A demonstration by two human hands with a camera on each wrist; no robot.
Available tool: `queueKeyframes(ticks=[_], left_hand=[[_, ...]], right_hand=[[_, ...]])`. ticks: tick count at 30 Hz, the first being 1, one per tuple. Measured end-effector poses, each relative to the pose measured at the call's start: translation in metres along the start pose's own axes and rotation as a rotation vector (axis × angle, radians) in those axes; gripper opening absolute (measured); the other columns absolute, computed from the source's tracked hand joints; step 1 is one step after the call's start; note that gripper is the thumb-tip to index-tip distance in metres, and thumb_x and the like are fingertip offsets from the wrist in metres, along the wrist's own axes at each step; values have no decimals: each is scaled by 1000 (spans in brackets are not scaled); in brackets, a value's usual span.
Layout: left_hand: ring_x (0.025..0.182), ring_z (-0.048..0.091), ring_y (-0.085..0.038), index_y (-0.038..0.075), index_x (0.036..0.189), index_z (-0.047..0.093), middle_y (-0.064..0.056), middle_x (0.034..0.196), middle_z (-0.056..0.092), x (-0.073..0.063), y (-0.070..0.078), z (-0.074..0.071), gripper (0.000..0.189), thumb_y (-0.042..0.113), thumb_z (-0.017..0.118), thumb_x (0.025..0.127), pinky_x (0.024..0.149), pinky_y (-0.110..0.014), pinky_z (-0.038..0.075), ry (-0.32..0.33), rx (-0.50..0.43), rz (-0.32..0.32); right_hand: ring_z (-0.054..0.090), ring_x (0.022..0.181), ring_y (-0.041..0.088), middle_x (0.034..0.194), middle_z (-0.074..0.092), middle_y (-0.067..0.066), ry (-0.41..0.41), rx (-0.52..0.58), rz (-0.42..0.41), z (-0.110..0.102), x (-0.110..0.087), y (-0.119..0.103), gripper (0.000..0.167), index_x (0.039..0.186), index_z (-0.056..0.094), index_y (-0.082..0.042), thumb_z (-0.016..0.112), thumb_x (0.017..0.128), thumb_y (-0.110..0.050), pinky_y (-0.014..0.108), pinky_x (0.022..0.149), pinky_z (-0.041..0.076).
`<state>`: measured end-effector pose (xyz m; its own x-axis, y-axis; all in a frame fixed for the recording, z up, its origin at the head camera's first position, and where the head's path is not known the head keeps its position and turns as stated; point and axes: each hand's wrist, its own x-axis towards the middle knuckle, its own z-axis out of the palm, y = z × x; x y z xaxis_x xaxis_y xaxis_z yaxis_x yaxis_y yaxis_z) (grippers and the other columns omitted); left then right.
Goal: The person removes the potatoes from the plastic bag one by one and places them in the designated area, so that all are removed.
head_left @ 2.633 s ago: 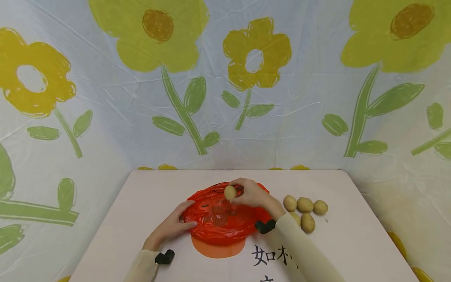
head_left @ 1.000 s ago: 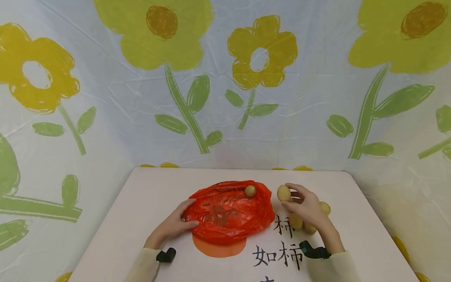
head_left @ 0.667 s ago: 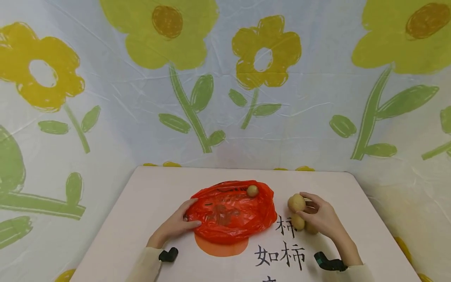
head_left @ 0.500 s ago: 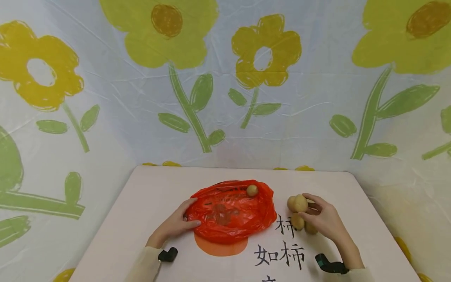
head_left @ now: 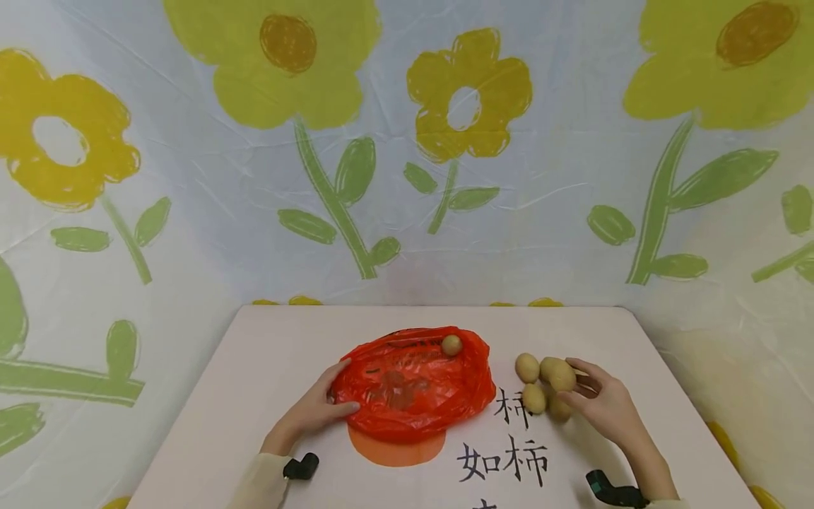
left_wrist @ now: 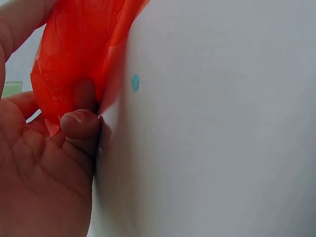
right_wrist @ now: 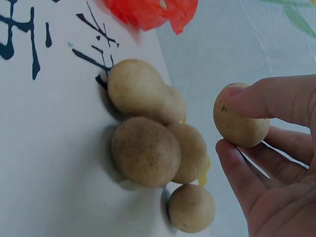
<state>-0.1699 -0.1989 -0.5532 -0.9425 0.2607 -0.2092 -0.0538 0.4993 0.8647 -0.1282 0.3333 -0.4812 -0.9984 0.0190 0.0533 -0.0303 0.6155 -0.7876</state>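
My left hand (head_left: 314, 404) grips the left edge of a crumpled red plastic bag (head_left: 445, 396); in the left wrist view the fingers (left_wrist: 81, 123) curl against the red film. A small round potato (head_left: 452, 345) shows at the bag's far right part. Dark shapes show through the film, too blurred to name. To the right, my right hand (head_left: 604, 403) pinches a potato (right_wrist: 242, 123) between thumb and fingers, apart from the others in the right wrist view. Below and beside it, several potatoes (right_wrist: 145, 151) lie grouped on the table, some partly hidden by the hand in the head view.
The pale table (head_left: 254, 353) has black written characters (head_left: 505, 459) and an orange printed shape (head_left: 397, 449) in front of the bag. A flower-printed cloth (head_left: 540, 268) hangs behind the table and along both sides.
My right hand has moved right with a potato, from over the bag to above the group of potatoes. The left hand has stayed at the bag's edge.
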Motion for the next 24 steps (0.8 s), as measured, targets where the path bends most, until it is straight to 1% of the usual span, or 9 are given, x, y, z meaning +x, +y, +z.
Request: queueKeyframes(ticks=[1,3,4,6,7,10,14,19,24], left_hand=[[155,24,-37,28,162,30,-6,169,27,-1,-1,0,95,40,84,85,117,-61,39,0,-2,-2],[156,24,-37,28,163,29,-7,169,26,-2,-2,0,97,40,84,85,119,-61,37,3,-3,-1],[156,24,-37,28,163,28,-6,169,26,-3,-2,0,97,40,84,84,119,-61,36,5,-8,0],[156,24,-36,27,163,28,-6,169,25,-2,-2,0,99,40,85,84,119,-60,36,2,-16,10],[156,23,-37,25,164,27,-7,170,25,-1,-2,0,100,41,85,84,120,-61,35,1,-18,19],[157,22,-36,24,165,24,-5,170,24,0,-1,0,104,40,85,83,121,-60,33,-8,-32,24],[157,22,-34,24,166,20,-3,170,26,0,0,-1,106,39,85,83,123,-60,29,-9,-29,34],[156,25,-33,24,166,20,-4,169,28,0,0,-1,105,38,85,84,122,-59,32,-10,-24,38],[156,27,-33,26,165,21,-4,169,29,-1,0,-1,104,38,85,84,121,-58,34,-9,-40,26]], right_hand=[[71,110,22,139,58,34,-4,-3,9,-1,-1,1,67,144,53,3,83,86,-13,11,79,55],[69,106,7,139,57,34,-1,4,11,-1,-2,4,68,144,53,4,83,86,-11,10,79,55],[69,106,5,139,57,35,2,7,8,-1,-3,5,68,144,53,4,83,86,-11,10,78,55],[59,99,-14,139,57,35,17,12,-5,-3,-4,9,67,143,54,5,83,85,-9,9,78,55],[52,97,-20,140,57,34,25,17,-15,-3,-5,12,67,143,54,5,84,85,-8,9,78,55],[51,97,-22,142,56,33,43,19,-35,-5,-9,17,67,142,54,7,84,84,-6,8,78,54],[51,95,-22,142,54,34,42,6,-11,-7,-13,22,68,142,54,7,85,83,-7,9,76,55],[51,92,-22,141,56,35,43,-26,24,-10,-17,27,69,141,55,6,86,83,-11,9,74,55],[51,92,-22,140,55,36,46,-50,22,-13,-20,34,68,140,56,7,86,82,-10,10,73,55]])
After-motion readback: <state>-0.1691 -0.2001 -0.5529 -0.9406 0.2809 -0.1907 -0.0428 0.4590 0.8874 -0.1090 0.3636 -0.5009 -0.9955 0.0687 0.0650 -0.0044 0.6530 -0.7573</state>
